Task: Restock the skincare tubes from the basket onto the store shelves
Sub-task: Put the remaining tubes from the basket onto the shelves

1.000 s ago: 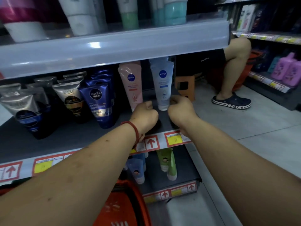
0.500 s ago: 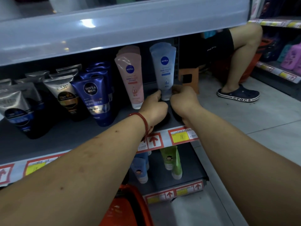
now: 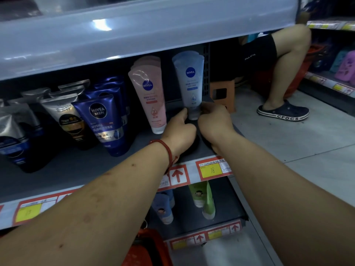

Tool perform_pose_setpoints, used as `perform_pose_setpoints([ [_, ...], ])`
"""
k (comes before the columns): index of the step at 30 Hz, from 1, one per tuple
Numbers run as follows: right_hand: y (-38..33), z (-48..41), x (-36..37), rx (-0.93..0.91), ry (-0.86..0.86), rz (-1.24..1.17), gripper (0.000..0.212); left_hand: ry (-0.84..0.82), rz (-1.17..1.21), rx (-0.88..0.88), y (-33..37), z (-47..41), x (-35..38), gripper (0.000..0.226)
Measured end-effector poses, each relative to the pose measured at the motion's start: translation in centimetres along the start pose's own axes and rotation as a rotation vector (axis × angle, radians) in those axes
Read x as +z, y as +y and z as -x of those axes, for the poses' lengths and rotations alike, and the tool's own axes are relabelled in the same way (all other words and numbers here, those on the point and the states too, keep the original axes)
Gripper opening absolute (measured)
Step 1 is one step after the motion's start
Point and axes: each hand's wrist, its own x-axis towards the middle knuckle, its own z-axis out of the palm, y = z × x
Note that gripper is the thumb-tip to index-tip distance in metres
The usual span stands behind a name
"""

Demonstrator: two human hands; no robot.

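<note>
A grey store shelf (image 3: 80,169) runs across the scene under a pale overhanging shelf edge (image 3: 146,29), with red and yellow price labels (image 3: 212,169) along its near lip. On its left stand silver and black tubes (image 3: 63,114) and a dark blue Nivea Men tube (image 3: 104,123), all cap down. Right of these stands a pink Nivea tube (image 3: 151,96), and at the far right end a pale blue Nivea tube (image 3: 192,81), also cap down, with more of the same behind it. The left hand (image 3: 179,133), a red cord bracelet (image 3: 168,150) on its wrist, and the right hand (image 3: 214,121) meet at the cap end of the pale blue tube, the fingers of each pinching it from either side. Below, a lower shelf (image 3: 192,221) holds green tubes (image 3: 208,204) and blue tubes (image 3: 163,208). The orange basket (image 3: 146,248) shows at the near bottom edge. On the far right another person's leg (image 3: 284,60) in a dark Crocs clog (image 3: 283,111) rests on the tiled floor (image 3: 299,150).
</note>
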Motion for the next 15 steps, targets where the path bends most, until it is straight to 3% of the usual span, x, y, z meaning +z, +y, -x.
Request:
perform_pose_setpoints([
  [15, 0.6, -1.1, 0.0, 0.023, -0.026, -0.025, 0.037, 0.006, -0.005, -0.005, 0.4, -0.3, 0.0, 0.082],
])
